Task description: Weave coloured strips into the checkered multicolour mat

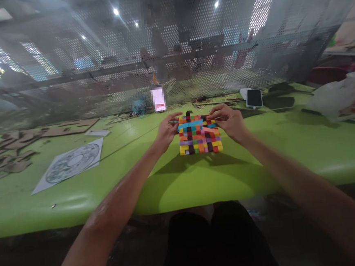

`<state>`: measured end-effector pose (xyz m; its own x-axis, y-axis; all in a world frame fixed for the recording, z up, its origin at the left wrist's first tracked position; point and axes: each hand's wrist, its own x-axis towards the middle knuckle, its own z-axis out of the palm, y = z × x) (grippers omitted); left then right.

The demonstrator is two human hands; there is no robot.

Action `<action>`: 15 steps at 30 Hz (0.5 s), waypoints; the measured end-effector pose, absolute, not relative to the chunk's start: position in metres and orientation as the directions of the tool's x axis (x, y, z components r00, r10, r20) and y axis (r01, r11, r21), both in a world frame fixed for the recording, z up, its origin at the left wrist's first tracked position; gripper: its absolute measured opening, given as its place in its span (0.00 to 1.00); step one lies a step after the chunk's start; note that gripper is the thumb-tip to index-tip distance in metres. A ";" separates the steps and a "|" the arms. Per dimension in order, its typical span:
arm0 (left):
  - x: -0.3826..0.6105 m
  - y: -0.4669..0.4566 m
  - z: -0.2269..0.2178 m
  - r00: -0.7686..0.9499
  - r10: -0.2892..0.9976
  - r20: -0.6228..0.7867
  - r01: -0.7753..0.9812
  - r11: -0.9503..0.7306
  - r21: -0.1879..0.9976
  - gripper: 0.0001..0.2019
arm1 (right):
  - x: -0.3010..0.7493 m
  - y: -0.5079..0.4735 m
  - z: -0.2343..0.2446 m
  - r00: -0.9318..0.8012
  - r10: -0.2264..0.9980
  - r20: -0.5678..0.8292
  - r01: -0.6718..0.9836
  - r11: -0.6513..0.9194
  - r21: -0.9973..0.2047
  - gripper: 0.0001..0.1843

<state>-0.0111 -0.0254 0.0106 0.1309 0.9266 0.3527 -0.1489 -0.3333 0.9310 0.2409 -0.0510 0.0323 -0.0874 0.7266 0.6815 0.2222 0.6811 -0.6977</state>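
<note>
A small woven piece of coloured strips [200, 141] stands on the green tabletop in front of me, its checkered face turned my way. Yellow, orange, red, purple and black bands cross in it. One light blue strip [190, 124] lies slantwise over the upper rows, and a black strip end [189, 113] curls above the top edge. My left hand [167, 130] grips the upper left side, index finger stretched along the top, other fingertips partly hidden. At the upper right corner, my right hand [225, 119] pinches the edge between thumb and fingers.
Brown cardboard scraps [9, 146] and a paper with a printed round pattern [72, 164] lie on the left. A lit phone [158, 99] leans against the perforated screen [190, 66]. Another phone [254, 98] and a white plastic bag [343, 95] are on the right.
</note>
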 end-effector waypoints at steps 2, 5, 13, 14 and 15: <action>-0.009 -0.029 0.008 0.254 0.953 0.166 -0.245 -0.102 0.964 0.17 | 0.243 -0.052 0.033 -0.093 0.723 0.685 0.272 0.680 -0.681 0.05; -0.005 -0.034 0.010 0.312 0.950 0.027 -0.337 0.084 0.938 0.15 | 0.243 -0.050 0.031 -0.085 0.728 0.680 0.311 0.668 -0.676 0.07; -0.002 -0.041 0.021 0.253 0.955 0.152 -0.291 -0.074 0.954 0.21 | 0.236 -0.054 0.031 -0.100 0.884 0.458 0.200 0.468 -0.860 0.07; -0.001 -0.040 0.019 0.220 0.961 0.169 -0.281 -0.104 0.954 0.22 | 0.235 -0.055 0.033 -0.090 0.906 0.414 0.162 0.423 -0.891 0.08; 0.001 -0.040 0.017 0.195 0.964 0.183 -0.279 -0.124 0.952 0.22 | 0.234 -0.057 0.034 -0.075 0.920 0.383 0.140 0.391 -0.910 0.10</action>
